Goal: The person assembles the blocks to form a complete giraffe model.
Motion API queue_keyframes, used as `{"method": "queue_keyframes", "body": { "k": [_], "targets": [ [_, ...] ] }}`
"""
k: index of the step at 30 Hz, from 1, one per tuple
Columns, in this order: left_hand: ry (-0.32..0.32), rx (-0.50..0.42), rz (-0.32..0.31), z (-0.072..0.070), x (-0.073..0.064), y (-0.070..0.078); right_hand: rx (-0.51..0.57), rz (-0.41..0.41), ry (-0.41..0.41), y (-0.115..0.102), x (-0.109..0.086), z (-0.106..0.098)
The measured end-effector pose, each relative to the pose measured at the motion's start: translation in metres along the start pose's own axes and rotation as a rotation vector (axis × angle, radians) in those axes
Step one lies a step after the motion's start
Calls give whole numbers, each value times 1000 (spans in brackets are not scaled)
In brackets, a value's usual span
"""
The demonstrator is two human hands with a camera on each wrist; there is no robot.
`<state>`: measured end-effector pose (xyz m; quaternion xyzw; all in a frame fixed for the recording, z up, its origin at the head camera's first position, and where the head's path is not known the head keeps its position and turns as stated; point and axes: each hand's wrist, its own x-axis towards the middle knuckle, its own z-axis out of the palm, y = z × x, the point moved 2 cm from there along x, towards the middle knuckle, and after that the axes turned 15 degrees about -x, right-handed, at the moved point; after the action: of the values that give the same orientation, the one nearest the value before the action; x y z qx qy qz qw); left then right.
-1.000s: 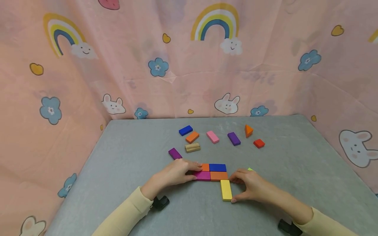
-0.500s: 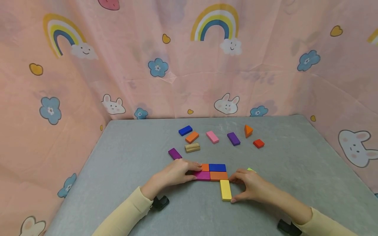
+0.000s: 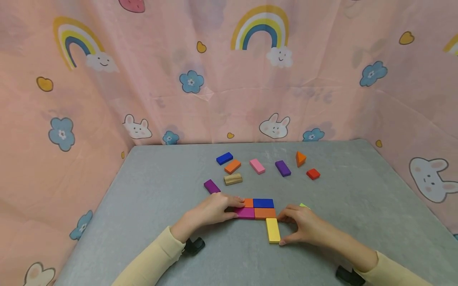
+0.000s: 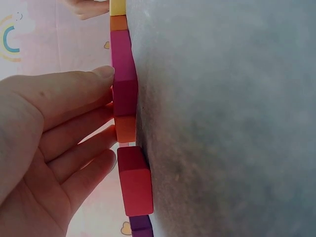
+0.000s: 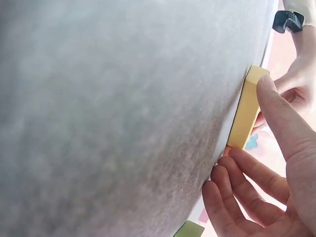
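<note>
Four-sided wooden blocks lie joined in two rows: an orange block and a blue block behind, a magenta block and another orange block in front. My left hand holds the left end of the rows, thumb on the magenta block and fingers at the rear orange one. A yellow block stretches toward me from the front orange block's right end. Along its right side, my right hand spans it, thumb at the near end and fingers by the far end.
Behind lie a blue block, orange block, wood-coloured block, pink block, violet block, orange triangle and red block. A purple block sits near my left hand; a green block near my right.
</note>
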<state>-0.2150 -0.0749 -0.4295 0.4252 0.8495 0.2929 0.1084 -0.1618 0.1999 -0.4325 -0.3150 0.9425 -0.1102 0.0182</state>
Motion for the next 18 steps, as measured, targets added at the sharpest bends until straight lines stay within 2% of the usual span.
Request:
{"method": "queue_keyframes", "body": {
  "k": [4,10,13,16,18],
  "targets": [
    [3,2,0,0,0,-1,1,-15,15,0,1,-1],
    [-1,-7,-6,0,0,-2,32,-44,-6,4,4,-5],
    [-2,-8,-2,0,0,-3,52,-94,70,7,9,-11],
    [4,-3,8,1,1,-4,15,-134,156,8,16,-15],
    [4,-2,11,1,2,-4,-8,-148,165,8,21,-16]
  ]
}}
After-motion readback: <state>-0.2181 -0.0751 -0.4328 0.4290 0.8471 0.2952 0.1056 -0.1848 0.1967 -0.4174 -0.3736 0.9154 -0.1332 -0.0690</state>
